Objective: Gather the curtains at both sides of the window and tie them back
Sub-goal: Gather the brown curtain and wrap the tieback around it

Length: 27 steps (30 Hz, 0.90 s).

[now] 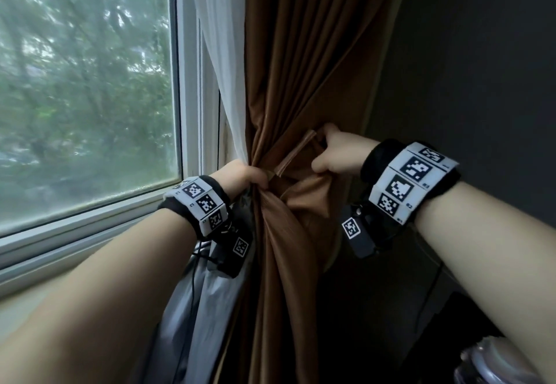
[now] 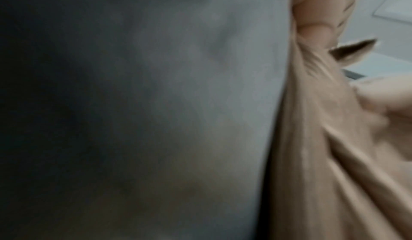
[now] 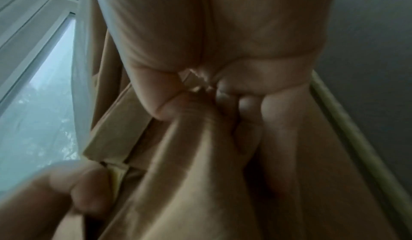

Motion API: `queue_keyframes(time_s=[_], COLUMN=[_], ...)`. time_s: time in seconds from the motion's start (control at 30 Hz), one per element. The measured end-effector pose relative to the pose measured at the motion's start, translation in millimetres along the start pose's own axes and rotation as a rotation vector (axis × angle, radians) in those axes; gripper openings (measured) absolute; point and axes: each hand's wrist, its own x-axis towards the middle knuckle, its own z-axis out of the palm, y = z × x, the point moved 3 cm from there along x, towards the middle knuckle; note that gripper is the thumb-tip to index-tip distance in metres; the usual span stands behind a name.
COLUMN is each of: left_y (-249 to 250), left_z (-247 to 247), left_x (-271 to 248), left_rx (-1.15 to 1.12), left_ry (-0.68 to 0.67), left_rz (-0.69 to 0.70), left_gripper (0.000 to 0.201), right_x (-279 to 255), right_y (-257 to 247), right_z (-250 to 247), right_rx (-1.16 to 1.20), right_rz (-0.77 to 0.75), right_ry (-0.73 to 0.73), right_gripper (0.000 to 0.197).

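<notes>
A brown curtain (image 1: 301, 67) hangs at the window's right side, bunched at mid height. A matching brown tieback band (image 1: 296, 155) slants across the bunch between my two hands. My left hand (image 1: 258, 179) grips the band's lower end against the gathered folds. My right hand (image 1: 323, 149) grips the upper end, fingers curled. In the right wrist view the band (image 3: 120, 129) runs from my curled right fingers (image 3: 245, 102) down to my left hand (image 3: 84, 191). The left wrist view shows brown curtain folds (image 2: 312, 155) and the grey lining (image 2: 178, 85), blurred.
A white sheer curtain (image 1: 216, 52) hangs between the brown curtain and the white window frame (image 1: 189, 97). The sill (image 1: 75, 233) runs under my left forearm. A dark wall (image 1: 466, 67) stands right of the curtain. A metal object (image 1: 493, 362) sits at lower right.
</notes>
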Motion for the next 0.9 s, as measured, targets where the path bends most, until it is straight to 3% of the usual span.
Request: queue_keyframes(time_s=[0.07,0.2,0.33,0.43,0.5,0.63,0.77,0.83,0.9], left_y=[1,1,2,3,3,4,2,-1,-3], left_z=[2,5,8,13,13,14,16,12,6], left_x=[-1,-4,-4,-7,-8,-10,-6,0,5], left_rx=[0.025,0.073,0.078,0.046,0.026,-0.045,-0.1,-0.071,-0.038], left_ry=[0.016,0.016,0.047,0.045,0.045,-0.038,-0.048,0.001,0.048], left_rz=[-0.014,-0.002,0.024,0.075,0.102,0.173,0.281,0.277,0.257], left_gripper=[0.014,0.01,0.017,0.025,0.029,0.03,0.045,0.059,0.057], right_x=[-2,-3,-3,-8,-11,-7,-1,1,4], right_y=[7,18,20,-5,-22,-25,-40,-39,-26], right_z=[4,13,13,15,17,10,-1,-6,-7], right_rx=[-0.021,-0.052,0.373,0.614,0.435,0.2,0.103,0.017,-0.099], right_rz=[0.048,0.087,0.115,-0.079,-0.21,-0.318,-0.357,-0.342,-0.295], right_ry=[0.03,0.164,0.332,0.274,0.186,0.228,0.147,0.058,-0.016], right_gripper=[0.071,0.061,0.041,0.05,0.067,0.074,0.077,0.085,0.087])
